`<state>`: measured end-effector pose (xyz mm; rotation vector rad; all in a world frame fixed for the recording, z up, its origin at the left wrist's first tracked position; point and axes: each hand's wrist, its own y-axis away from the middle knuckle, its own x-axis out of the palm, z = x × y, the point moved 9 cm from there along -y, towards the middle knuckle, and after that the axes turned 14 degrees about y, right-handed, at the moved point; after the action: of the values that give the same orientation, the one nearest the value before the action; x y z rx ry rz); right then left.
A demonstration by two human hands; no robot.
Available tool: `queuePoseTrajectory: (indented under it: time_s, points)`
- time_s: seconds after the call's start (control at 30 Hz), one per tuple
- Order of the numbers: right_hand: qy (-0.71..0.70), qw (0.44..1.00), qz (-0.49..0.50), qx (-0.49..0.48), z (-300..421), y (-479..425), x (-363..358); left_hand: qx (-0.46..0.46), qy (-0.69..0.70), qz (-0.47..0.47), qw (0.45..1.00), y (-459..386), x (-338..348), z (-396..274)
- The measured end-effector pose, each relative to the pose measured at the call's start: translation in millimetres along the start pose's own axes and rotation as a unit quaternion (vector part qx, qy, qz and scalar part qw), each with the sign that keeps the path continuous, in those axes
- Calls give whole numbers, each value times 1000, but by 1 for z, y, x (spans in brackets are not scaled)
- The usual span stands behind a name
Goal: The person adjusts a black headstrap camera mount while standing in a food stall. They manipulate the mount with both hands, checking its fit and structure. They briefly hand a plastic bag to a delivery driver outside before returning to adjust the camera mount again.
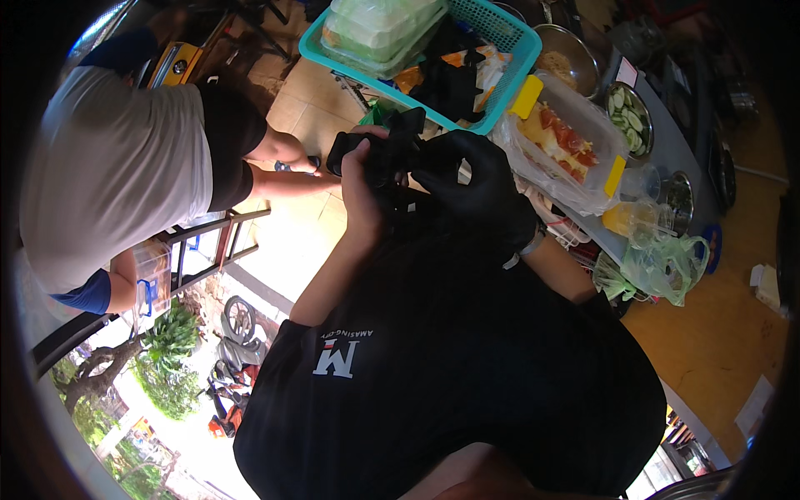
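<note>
My bare left hand point(362, 181) grips a black item point(400, 140) in front of my chest, thumb on top. This item is dark and crumpled in outline, perhaps a glove; its exact kind is unclear. My right hand point(478, 184) wears a black glove and a silvery band circles its wrist. Thumb and finger curve into a ring, and their tips pinch the item's right side; black on black blurs the contact. Just beyond both hands lies a turquoise plastic basket point(400, 95) holding foam boxes point(384, 28) in a bag and black plastic pieces point(447, 84).
On the counter at right stand a lidless food tub point(562, 134), a bowl of sliced cucumber point(628, 115), plastic cups point(650, 219) and a green plastic bag point(675, 269). Another person point(125, 162) bends at left near a metal rack point(219, 240). A motorbike point(237, 350) is parked outside.
</note>
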<state>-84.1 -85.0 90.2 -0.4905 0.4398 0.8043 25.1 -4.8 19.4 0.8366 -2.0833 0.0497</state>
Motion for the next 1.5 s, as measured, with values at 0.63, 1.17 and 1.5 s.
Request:
queuePoseTrajectory:
  time_s: [0.63,1.17,1.5]
  points:
    - [-201,965,59,159,-59,0,31,-8,-177,1,984,-12,-18,-6]
    - [-62,996,-59,-31,2,-19,-23,-121,44,-39,991,-7,-9,21]
    - [-11,996,-84,-18,-10,-15,-30,-25,-155,43,987,-4,5,-19]
